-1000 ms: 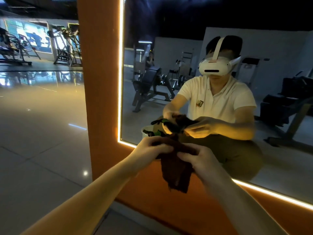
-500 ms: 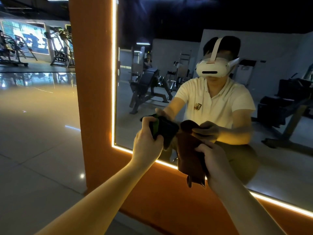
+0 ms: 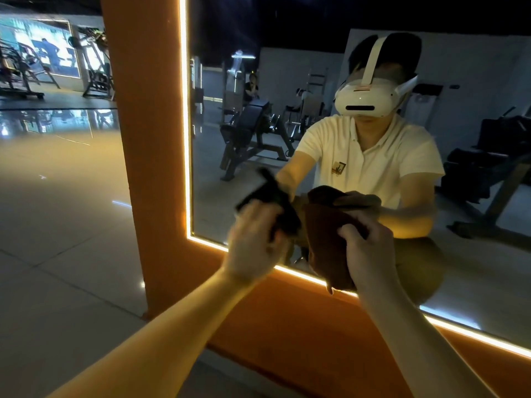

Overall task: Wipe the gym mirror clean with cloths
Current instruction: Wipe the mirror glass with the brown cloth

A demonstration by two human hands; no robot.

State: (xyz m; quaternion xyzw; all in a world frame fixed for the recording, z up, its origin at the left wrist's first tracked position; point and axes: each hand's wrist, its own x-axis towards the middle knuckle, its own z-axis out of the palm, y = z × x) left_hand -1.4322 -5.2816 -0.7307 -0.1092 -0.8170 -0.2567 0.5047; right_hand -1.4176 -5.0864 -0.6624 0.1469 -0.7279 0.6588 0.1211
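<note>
– Brown cloth [image 3: 324, 242]: where is it hanging?
– The right hand [image 3: 367, 248] is gripping its top edge with curled fingers, near the mirror's [image 3: 287, 81] lower left corner; it is dangling over the glowing strip [image 3: 298, 272].
– And the left hand [image 3: 253, 245]?
– Blurred, it is clutching a dark cloth [image 3: 283, 208] just left of the brown one. Whether it is touching the glass, I cannot tell.
</note>
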